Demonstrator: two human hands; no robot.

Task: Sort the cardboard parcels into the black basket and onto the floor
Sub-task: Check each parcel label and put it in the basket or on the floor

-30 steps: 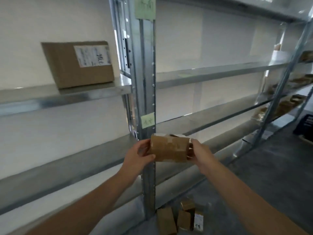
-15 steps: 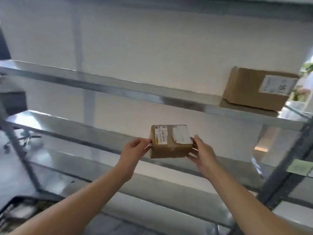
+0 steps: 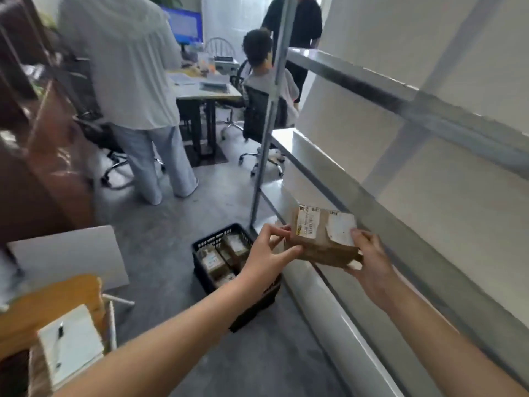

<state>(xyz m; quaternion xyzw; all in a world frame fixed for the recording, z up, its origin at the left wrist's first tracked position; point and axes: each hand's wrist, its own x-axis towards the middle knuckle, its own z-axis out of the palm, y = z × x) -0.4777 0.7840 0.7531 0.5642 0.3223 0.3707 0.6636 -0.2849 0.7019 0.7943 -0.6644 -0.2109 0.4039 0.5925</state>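
Observation:
A small brown cardboard parcel [image 3: 322,239] with two white labels on top is held in the air between both hands. My left hand [image 3: 267,253] pinches its left end with thumb and fingers. My right hand [image 3: 369,253] grips its right end, thumb on the white label. Below and left of the parcel, a black basket [image 3: 220,239] stands on the grey floor beside the metal shelving, with several labelled cardboard parcels [image 3: 213,262] inside. My left forearm crosses over the basket's near right corner.
Metal shelving [image 3: 400,173] runs along the right, its upright post [image 3: 272,116] just behind the basket. A person in light clothes [image 3: 134,81] stands ahead on the left, another sits on an office chair [image 3: 263,116] at a desk. A wooden stool with a notepad [image 3: 68,345] is near left.
The view has swung left from the shelves to the room and floor, bringing the black basket into sight. The parcel stays held in both hands, now above and right of the basket.

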